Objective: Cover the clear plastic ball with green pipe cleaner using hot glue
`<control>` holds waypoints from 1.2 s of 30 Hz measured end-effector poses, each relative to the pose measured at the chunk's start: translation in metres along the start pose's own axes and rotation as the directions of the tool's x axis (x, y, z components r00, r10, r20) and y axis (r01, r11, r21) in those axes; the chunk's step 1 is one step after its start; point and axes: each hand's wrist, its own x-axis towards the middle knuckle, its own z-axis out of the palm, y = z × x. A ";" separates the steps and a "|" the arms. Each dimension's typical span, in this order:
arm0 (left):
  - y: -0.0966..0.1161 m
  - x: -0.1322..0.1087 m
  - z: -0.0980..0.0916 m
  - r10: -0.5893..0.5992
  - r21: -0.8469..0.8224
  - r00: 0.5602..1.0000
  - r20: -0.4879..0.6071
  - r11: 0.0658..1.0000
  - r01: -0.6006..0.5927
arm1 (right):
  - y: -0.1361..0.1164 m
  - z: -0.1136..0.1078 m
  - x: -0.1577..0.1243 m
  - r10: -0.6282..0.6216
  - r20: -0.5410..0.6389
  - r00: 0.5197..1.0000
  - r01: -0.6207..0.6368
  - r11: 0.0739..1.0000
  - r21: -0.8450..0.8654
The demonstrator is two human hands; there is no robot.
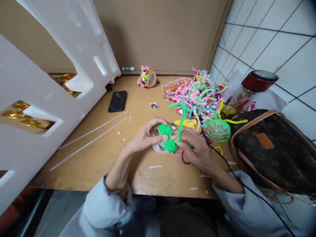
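Note:
My left hand (150, 136) is closed around a clear, round plastic piece (155, 148) whose middle is covered with rows of green pipe cleaner (168, 141). The thumb presses on the green rows from the front. At the right side of it my right hand (195, 144) pinches a loose green pipe cleaner strand (182, 121), which rises from the fingers and bends left at its top. Just behind the right hand lies a yellow glue gun (185, 123), its tip towards the left hand. A dark red loop (184, 158) shows beneath the right hand, partly hidden.
A tangle of coloured pipe cleaners (195, 92) and a clear ball with green streaks (217, 129) lie at right, near a brown handbag (274, 148) and red-lidded bottle (254, 89). A black phone (117, 101), white sticks (91, 141), decorated ball (148, 78) and foam panel (81, 42) are left and back. A black cord (237, 177) crosses my right arm.

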 end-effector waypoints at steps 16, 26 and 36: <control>-0.005 0.001 -0.001 0.134 0.043 0.990 0.042 0.990 -0.136 | 0.002 0.002 -0.001 -0.001 0.006 1.000 0.001 1.000 0.006; -0.001 -0.001 -0.002 0.144 0.140 0.986 0.085 0.978 -0.155 | 0.000 -0.001 0.001 -0.007 0.011 1.000 0.007 1.000 -0.027; -0.002 -0.001 -0.003 0.152 0.171 0.983 0.105 0.971 -0.169 | 0.000 0.000 0.000 -0.013 0.001 1.000 0.013 1.000 -0.017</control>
